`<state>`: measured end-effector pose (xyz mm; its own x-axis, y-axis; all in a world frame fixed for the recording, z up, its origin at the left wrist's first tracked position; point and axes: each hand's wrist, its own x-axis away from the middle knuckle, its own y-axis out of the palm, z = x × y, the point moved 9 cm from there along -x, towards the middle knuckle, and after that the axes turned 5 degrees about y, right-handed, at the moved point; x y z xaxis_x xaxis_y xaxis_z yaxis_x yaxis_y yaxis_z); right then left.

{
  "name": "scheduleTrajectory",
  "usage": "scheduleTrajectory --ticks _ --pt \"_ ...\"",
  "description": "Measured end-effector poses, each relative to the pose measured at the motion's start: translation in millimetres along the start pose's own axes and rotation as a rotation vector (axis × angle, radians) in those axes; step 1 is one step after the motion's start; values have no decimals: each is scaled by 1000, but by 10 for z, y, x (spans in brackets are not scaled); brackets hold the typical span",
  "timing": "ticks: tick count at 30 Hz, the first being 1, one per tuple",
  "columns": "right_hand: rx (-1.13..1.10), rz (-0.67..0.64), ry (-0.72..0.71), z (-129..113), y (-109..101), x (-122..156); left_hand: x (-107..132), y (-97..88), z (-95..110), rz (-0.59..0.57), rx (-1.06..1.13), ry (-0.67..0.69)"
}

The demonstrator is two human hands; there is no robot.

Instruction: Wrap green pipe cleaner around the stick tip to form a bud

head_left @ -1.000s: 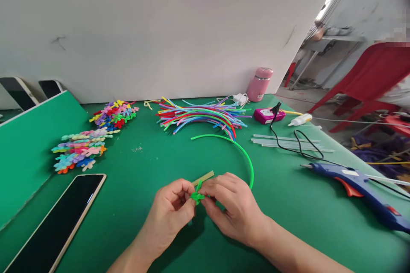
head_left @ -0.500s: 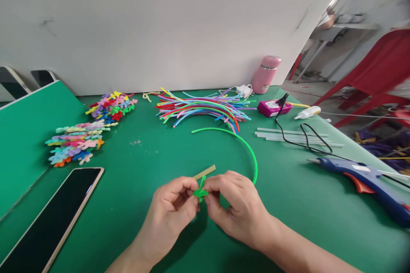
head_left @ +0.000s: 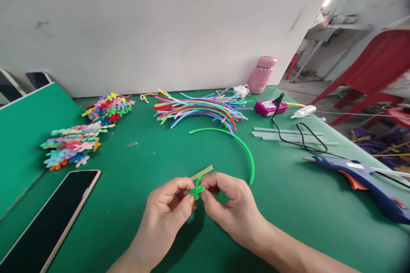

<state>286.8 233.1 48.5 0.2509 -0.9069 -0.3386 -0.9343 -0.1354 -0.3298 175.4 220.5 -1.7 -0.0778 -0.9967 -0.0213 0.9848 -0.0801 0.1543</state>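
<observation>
A small bent piece of bright green pipe cleaner [head_left: 196, 192] is pinched between my two hands, with one short end sticking up. My left hand [head_left: 171, 209] grips its left side between thumb and forefinger. On its right side, the thumb and forefinger of my right hand [head_left: 232, 204] close on a loop. Just beyond my fingers lies a flat tan strip [head_left: 203, 172], partly hidden behind the left hand. A long green pipe cleaner [head_left: 245, 149] curves over the table to the right of it.
A bundle of coloured pipe cleaners [head_left: 198, 108] lies at the back. To the left are flower-shaped pieces [head_left: 75, 143] in rows, another pile [head_left: 110, 106] and a phone [head_left: 48, 222]. On the right rest a blue glue gun [head_left: 358, 177], clear glue sticks [head_left: 285, 135], a purple box [head_left: 270, 108] and a pink bottle [head_left: 262, 74].
Both hands stay on the green piece, and the fingers of my right hand have shifted slightly around it. The whole view has moved a little, so things sit slightly further left.
</observation>
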Motion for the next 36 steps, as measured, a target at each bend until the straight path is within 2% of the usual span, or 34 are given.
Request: scheduleTrajectory --ticks 3,9,14,19,23,31,36 --pt "-31 -10 30 24 6 -10 -20 9 -8 17 43 -27" --pt "-74 -43 40 53 28 -13 -30 120 -104 -7 351 -225" --pt "-160 -76 51 49 51 -1 -30 176 -85 -66 449 -245" --pt "-101 -64 24 64 41 10 -27 188 -109 -88 457 -248" --pt "-20 -52 -25 42 14 -1 -30 150 -139 -62 407 -247" --pt "110 -66 -190 -73 9 -6 -55 104 -94 -40 294 -217" --pt "162 -78 -233 -107 2 -20 -59 95 -83 -50 264 -209"
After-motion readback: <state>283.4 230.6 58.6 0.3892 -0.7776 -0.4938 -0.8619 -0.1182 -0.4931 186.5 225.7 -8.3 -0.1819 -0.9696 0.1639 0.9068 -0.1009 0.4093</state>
